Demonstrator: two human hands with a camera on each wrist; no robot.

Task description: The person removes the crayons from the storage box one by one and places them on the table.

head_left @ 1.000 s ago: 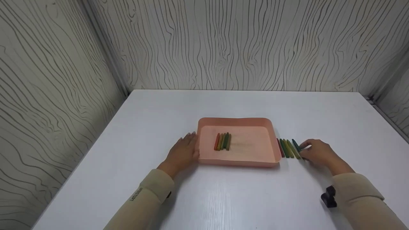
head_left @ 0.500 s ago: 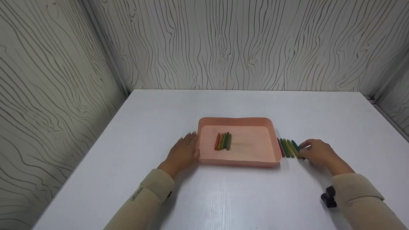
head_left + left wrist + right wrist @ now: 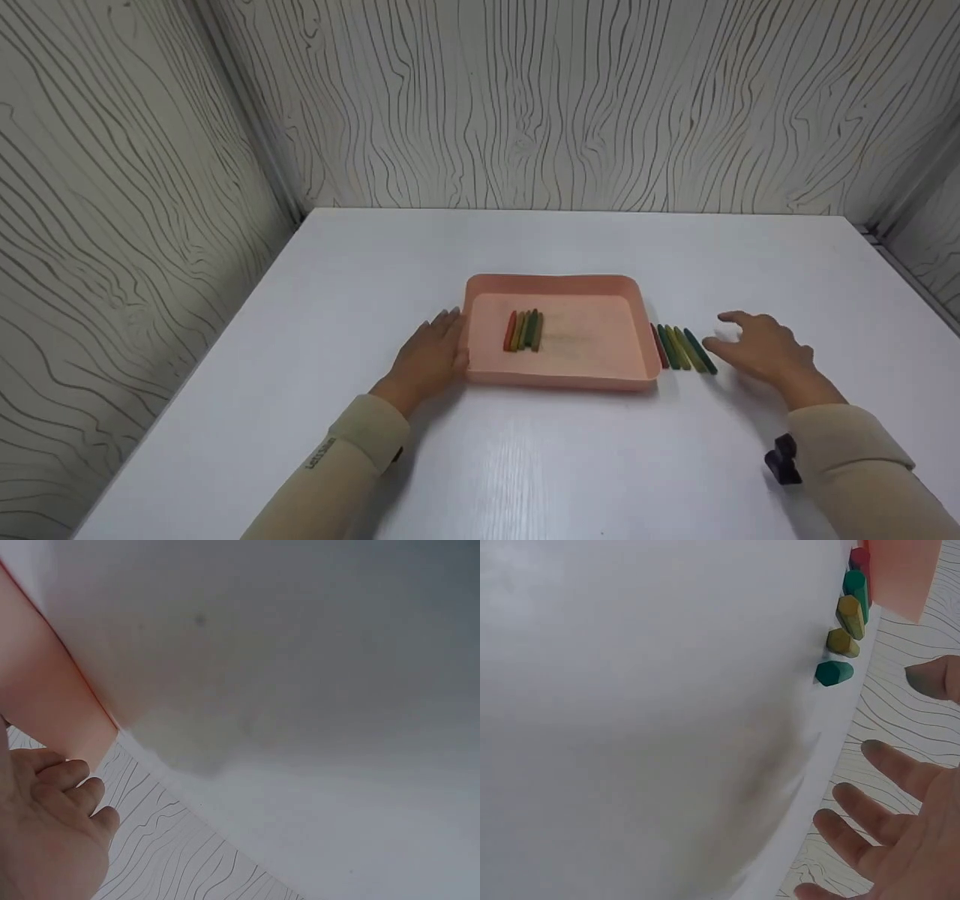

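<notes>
A shallow pink tray (image 3: 592, 337) lies on the white table, with several short crayons (image 3: 532, 330) side by side in its left half. My left hand (image 3: 426, 364) rests along the tray's left wall, its fingers reaching forward. Outside the right wall, a slanted row of crayons runs from a red crayon (image 3: 860, 558) nearest the tray through green and yellow ones to a dark green crayon (image 3: 700, 351) at the outer end. Just right of that last crayon hovers my right hand (image 3: 765, 352), thumb and fingers spread apart and holding nothing.
The white table (image 3: 525, 465) stretches around the tray on all sides. Wood-grain patterned panels (image 3: 562, 105) stand behind it and at both sides. A small black device (image 3: 784, 459) sits at the right cuff.
The dark green crayon swung in against the row's outer end. My right hand then let go of it, spread its fingers and drew off slightly right. The left hand stayed put.
</notes>
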